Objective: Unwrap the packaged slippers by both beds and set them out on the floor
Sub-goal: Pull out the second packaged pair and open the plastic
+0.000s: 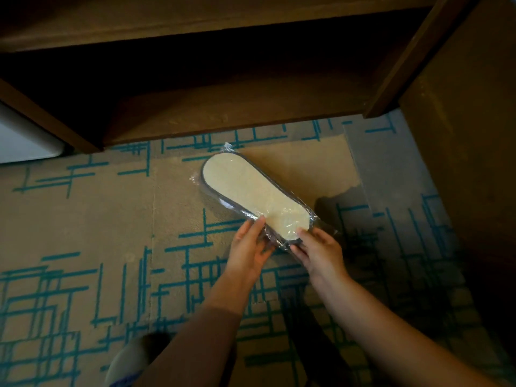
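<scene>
A pair of slippers sealed in clear plastic wrap (251,194) is held just above the carpet, pale yellow sole facing up, with a dark grey edge. It points away from me toward the upper left. My left hand (250,247) grips the near end of the package from the left side. On the right side of that same end, my right hand (318,252) pinches the wrap. The plastic looks whole and crinkled at both ends.
Beige carpet with teal line pattern (83,233) covers the floor. A dark wooden nightstand with an open lower shelf (223,107) stands ahead. A brown bed base (469,135) rises at right, white bedding (22,135) at left. A foot in a white slipper (131,358) shows below.
</scene>
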The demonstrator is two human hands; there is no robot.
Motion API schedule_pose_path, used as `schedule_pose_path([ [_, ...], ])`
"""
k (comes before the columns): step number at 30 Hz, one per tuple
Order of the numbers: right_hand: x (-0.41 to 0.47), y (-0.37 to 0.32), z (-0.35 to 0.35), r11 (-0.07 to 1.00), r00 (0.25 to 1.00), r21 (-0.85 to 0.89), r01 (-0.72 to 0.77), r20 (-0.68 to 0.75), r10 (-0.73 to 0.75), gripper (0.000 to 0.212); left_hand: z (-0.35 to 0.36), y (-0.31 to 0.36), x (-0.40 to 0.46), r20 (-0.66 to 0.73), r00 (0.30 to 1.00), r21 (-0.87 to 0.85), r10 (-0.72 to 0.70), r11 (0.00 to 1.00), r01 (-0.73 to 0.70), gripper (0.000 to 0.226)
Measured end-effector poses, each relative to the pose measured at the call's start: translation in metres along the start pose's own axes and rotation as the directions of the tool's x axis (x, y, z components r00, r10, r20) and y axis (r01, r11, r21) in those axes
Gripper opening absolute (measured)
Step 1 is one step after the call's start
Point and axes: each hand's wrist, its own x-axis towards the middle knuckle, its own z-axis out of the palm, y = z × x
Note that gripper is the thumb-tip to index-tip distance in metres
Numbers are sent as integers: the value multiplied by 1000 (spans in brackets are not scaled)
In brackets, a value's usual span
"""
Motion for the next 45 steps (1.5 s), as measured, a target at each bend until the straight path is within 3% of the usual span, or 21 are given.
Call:
schedule_pose_path([
  [3, 1, -2, 7, 999, 999, 1, 37, 19, -37, 8, 5, -7, -2, -30, 995, -48, -91, 995, 89, 34],
  [7, -1, -9, 2, 989, 989, -73, 127, 83, -121, 13, 10, 5, 6, -213, 976, -138, -43, 990, 14, 26],
  [13, 16, -24, -38, 997, 998, 53, 59, 27, -61, 10, -19, 40, 14, -99, 991, -146, -90, 987, 75, 48],
  [17, 35, -24, -55, 999, 994, 31, 13, 106, -17, 7, -39, 42, 23, -218, 973, -59, -69, 997, 58, 46],
  [20, 46, -18, -55, 999, 991, 31, -10, 132, 6, 17, -39, 41, 29, -340, 939, -41, -52, 998, 41, 38],
  [25, 60, -21, -63, 980, 1000, 198, -30, -2, 31, 37, -55, 64, 26, -428, 898, -32, 100, 992, -126, 42],
  [27, 64, -26, -72, 968, 997, 250, -5, -75, 25, 28, -68, 72, 19, -461, 885, -190, 63, 967, -167, 39],
  [28, 65, -29, -75, 960, 995, 279, -5, -97, 33, 19, -74, 75, 15, -496, 862, -176, 102, 961, -215, 38],
  [30, 66, -32, -80, 945, 991, 327, -4, -122, 47, 17, -86, 79, 13, -608, 759, 20, 233, 960, -278, 38],
  [32, 65, -32, -81, 928, 991, 372, -3, -124, 53, 18, -93, 76, 13, -727, 634, 168, 263, 964, -206, 47],
  [34, 64, -31, -79, 913, 990, 407, -7, -127, 64, 18, -90, 65, 7, -771, 382, 531, 509, 845, -53, 47],
  [35, 64, -30, -78, 909, 988, 417, -6, -139, 71, 16, -84, 57, -2, -671, 324, 704, 667, 710, -6, 42],
  [36, 63, -30, -77, 904, 987, 427, -6, -145, 75, 19, -78, 48, -6, -483, 386, 858, 786, 512, 32, 40],
  [37, 62, -29, -78, 901, 986, 433, -5, -147, 76, 27, -74, 41, -8, -253, 533, 963, 807, 265, 55, 43],
  [38, 61, -29, -77, 898, 986, 441, -8, -145, 80, 35, -68, 35, -7, -63, 692, 998, 719, 30, 60, 47],
  [39, 60, -29, -77, 901, 986, 434, -11, -145, 81, 37, -70, 31, 1, 56, 808, 990, 586, -135, 29, 52],
  [40, 58, -30, -76, 905, 987, 425, -21, -137, 87, 34, -69, 29, 7, 103, 880, 971, 463, -239, 12, 55],
  [42, 58, -29, -76, 911, 986, 409, -46, -125, 106, 22, -67, 28, 17, 101, 936, 951, 338, -309, 9, 57],
  [45, 59, -28, -75, 916, 988, 396, -67, -101, 116, 15, -74, 33, 21, 27, 925, 948, 378, -305, 97, 59],
])
